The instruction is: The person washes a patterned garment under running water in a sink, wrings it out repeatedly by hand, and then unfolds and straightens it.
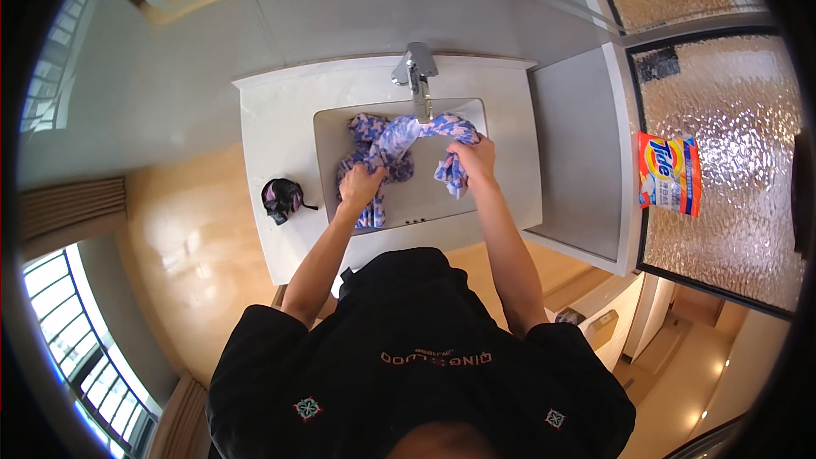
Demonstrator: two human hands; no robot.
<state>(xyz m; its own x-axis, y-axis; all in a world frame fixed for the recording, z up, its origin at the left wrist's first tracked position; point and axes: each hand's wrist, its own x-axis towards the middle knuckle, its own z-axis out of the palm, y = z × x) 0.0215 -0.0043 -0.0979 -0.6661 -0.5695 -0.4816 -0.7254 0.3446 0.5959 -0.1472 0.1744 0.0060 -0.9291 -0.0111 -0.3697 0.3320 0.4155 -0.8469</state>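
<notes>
A blue, pink and white patterned cloth (pixel 396 140) lies partly bunched in the left part of a rectangular sink basin (pixel 421 201). Its middle is stretched in an arch under the spout of a chrome faucet (pixel 419 80), and the fabric looks pale there. My left hand (pixel 362 185) grips the cloth at the left side of the basin. At the right side, my right hand (pixel 475 156) is closed around another part of it, with a loose end hanging below the fist. Whether water is running from the spout is hard to tell.
On the white countertop (pixel 280 121), left of the basin, sits a small black and pink bundle (pixel 282 199). A Tide detergent bag (pixel 669 173) is at the right, against a textured glass panel (pixel 720 102). Behind the faucet stands a grey wall with a mirror above.
</notes>
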